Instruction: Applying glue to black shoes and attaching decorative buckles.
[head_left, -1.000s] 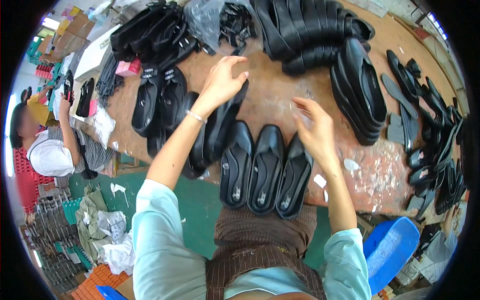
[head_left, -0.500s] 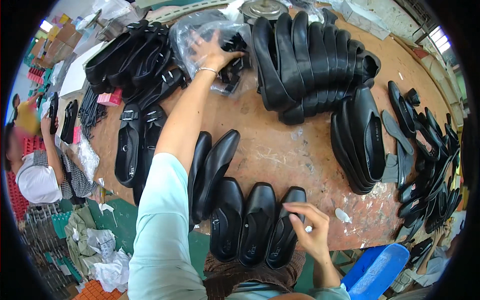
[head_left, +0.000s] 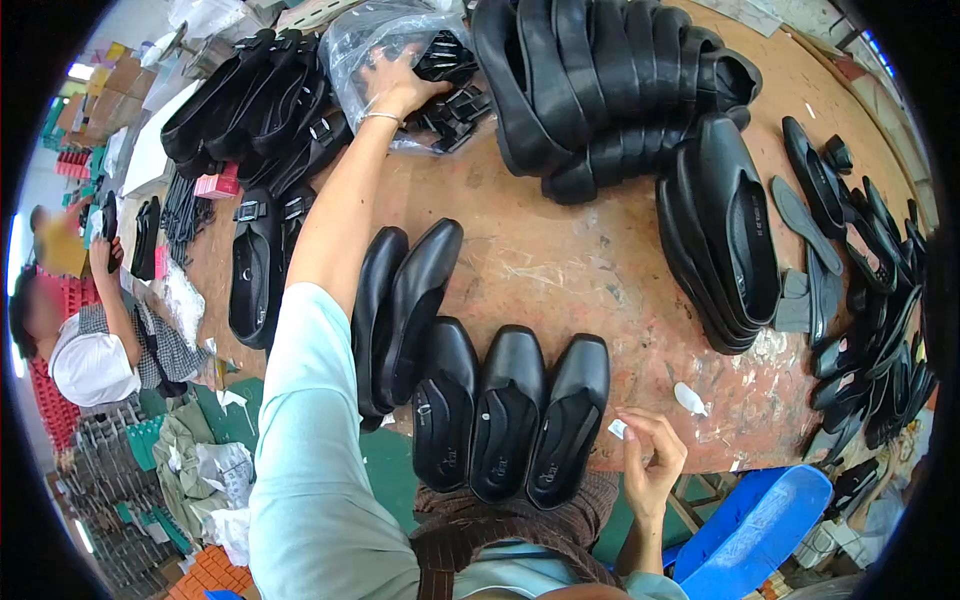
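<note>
My left hand (head_left: 398, 85) reaches to the back of the table with its fingers spread on a clear plastic bag (head_left: 352, 62). Black bow-like trim pieces (head_left: 462, 112) show in and beside the bag's mouth, near my thumb. At the front edge, my right hand (head_left: 655, 462) hovers with fingers curved and thumb apart, nothing visible between them. Close to its fingertips is a small white scrap (head_left: 617, 428). Three black square-toed shoes, including the middle one (head_left: 512, 400), lie side by side before me. Left of them, a black pair (head_left: 415, 300) leans together, partly behind my left arm.
A long nested row of black shoes (head_left: 600, 90) fills the back, with another stack (head_left: 722, 240) at right. Buckled shoes (head_left: 255, 270) sit at left. Loose shoes and soles (head_left: 805, 222) crowd the right edge. A blue plastic container (head_left: 755, 535) is below it. Another person (head_left: 95, 350) works at far left.
My right hand has drawn away from the toe of the rightmost front shoe. My left hand stays at the bag, its fingers shifted. The whole view has tilted, moving the table upward.
</note>
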